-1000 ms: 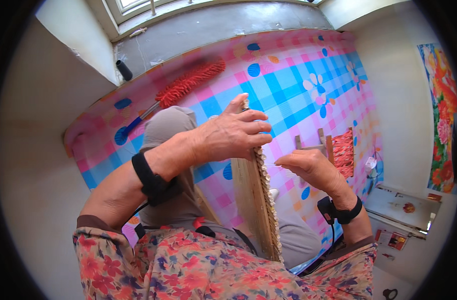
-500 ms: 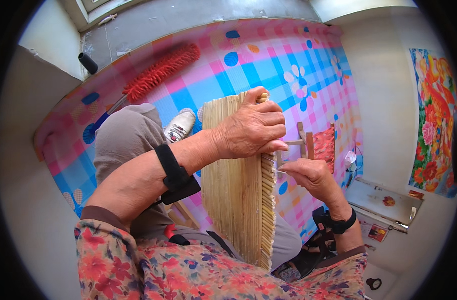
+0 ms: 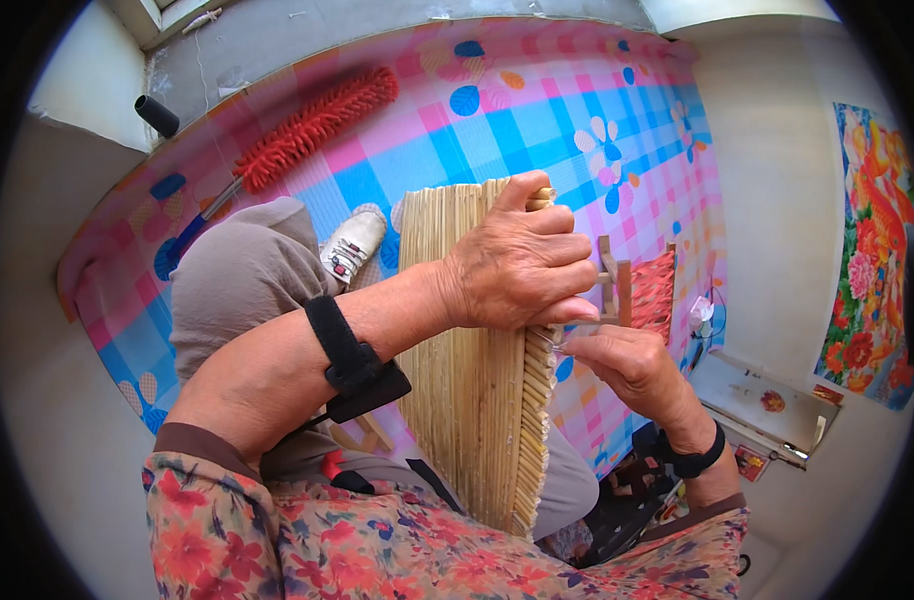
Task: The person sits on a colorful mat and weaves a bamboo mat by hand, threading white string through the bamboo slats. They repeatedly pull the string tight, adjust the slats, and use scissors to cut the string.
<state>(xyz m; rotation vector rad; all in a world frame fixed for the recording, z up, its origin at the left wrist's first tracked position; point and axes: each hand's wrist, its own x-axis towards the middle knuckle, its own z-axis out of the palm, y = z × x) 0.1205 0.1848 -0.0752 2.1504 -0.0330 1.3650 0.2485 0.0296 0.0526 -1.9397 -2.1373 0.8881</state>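
A panel of pale plant stalks (image 3: 452, 410), laid side by side, stands across my lap. Its right edge is a thick slanting row of stalk ends. My left hand (image 3: 525, 262) is closed over the upper part of that edge, thumb pointing right and fingers wrapped round it. Just below that thumb, my right hand (image 3: 632, 368) is pinched close to the edge. A thin whitish strand (image 3: 558, 348), like thread, runs between its fingertips and the stalk ends; whether a needle is there I cannot tell.
Beyond my knees spreads a pink and blue checked floor covering (image 3: 537, 110). A red fluffy duster (image 3: 317, 130) lies on it at the far left. To the right of my hands stands a small wooden stool with a red woven seat (image 3: 654, 290). My shoe (image 3: 354, 243) is left of the panel.
Both hands have shifted slightly right along with the panel's top. My right hand has come nearer the left thumb, and less of the whitish strand shows.
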